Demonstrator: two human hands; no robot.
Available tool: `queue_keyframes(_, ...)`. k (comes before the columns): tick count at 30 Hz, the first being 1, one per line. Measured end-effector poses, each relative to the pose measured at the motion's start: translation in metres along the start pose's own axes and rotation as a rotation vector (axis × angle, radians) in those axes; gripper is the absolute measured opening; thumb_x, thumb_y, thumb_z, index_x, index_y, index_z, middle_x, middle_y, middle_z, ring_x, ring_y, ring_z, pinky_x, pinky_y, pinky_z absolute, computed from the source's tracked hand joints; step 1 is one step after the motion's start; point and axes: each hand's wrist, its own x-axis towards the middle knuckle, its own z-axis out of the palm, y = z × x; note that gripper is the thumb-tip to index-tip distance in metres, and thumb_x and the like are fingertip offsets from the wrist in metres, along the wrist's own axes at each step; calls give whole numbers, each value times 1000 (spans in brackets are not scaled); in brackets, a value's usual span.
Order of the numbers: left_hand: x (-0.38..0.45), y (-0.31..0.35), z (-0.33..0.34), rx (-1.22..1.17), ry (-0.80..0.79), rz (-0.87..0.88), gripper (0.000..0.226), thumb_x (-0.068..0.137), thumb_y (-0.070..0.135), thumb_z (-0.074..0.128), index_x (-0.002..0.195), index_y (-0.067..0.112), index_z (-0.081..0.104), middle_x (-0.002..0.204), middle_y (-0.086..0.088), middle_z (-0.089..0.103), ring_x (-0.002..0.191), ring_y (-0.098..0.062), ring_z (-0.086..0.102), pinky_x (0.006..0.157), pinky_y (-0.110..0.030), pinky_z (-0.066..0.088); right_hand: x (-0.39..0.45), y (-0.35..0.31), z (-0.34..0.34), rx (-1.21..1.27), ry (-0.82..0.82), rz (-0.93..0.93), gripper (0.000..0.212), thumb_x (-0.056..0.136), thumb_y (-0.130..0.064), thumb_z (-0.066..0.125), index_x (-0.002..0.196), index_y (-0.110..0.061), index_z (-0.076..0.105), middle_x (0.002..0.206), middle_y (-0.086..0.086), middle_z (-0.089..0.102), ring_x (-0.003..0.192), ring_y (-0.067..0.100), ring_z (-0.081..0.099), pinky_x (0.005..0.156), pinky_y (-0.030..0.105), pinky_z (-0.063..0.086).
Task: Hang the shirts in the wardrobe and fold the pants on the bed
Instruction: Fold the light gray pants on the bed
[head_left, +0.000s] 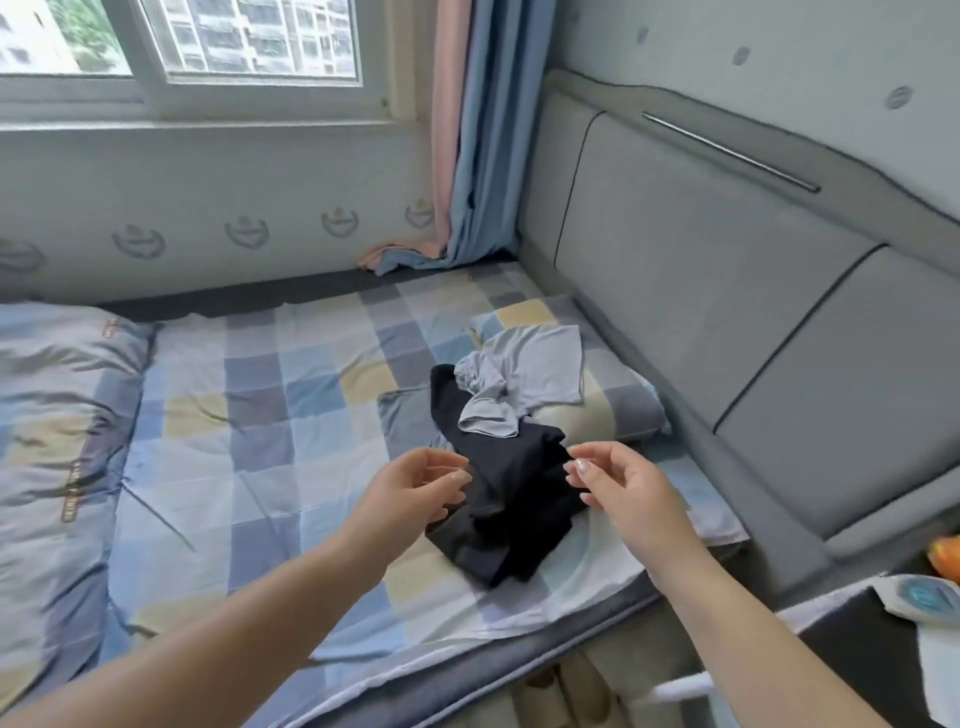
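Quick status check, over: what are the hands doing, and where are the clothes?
Left hand and right hand open, empty, either side of the dark garment. Light grey garment crumpled behind it, partly on the pillow. Nothing blocking.

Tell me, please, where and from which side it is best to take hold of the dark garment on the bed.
Probably by the near bunched part of the dark garment, which lies crumpled between the left hand and the right hand. Come from above, one hand at each side. Its far end lies under the light grey garment, so lifting the near end should slide it free.
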Motion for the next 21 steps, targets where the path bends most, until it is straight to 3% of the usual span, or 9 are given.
queue_keyframes(4, 49, 7, -17, -42, 53, -48, 13, 91, 18, 63, 104, 14, 66, 100, -6, 72, 91, -17, 68, 80, -28, 51, 59, -4, 17, -15, -38, 39, 15, 94, -13, 56, 94, -24, 66, 91, -5, 71, 89, 8, 67, 92, 39, 52)
queue_keyframes(8, 84, 17, -28, -44, 69, -63, 13, 92, 17, 61, 104, 13, 65, 104, -8, 71, 85, -14, 65, 79, -27, 51, 98, -6, 27, -48, -47, 52, 15, 93, -14, 57, 93, -25, 66, 92, -4, 71, 91, 9, 67, 93, 40, 52)
queue_keyframes(12, 119, 22, -37, -34, 38, -64, 11, 93, 16, 60, 103, 16, 65, 104, -7, 70, 88, -15, 65, 91, -37, 51, 118, -7, 31, -41, -8, 68, 15, 94, -12, 56, 93, -23, 65, 93, -1, 71, 88, 6, 67, 92, 36, 52)
queue_keyframes(16, 154, 16, -36, -5, 0, -91, 9, 94, 16, 59, 101, 17, 64, 101, -3, 71, 90, -16, 66, 90, -36, 52, 138, 7, 33, -54, 2, 89, 15, 94, -13, 56, 94, -25, 65, 92, -5, 70, 85, 1, 66, 90, 31, 52)
queue_keyframes(21, 210, -11, -25, 52, -8, -158, 9, 92, 18, 63, 100, 17, 65, 98, -2, 70, 87, -14, 66, 86, -34, 52, 188, 46, 37, -98, -26, 185, 17, 93, -13, 57, 90, -28, 65, 92, -4, 70, 91, 9, 66, 92, 38, 52)
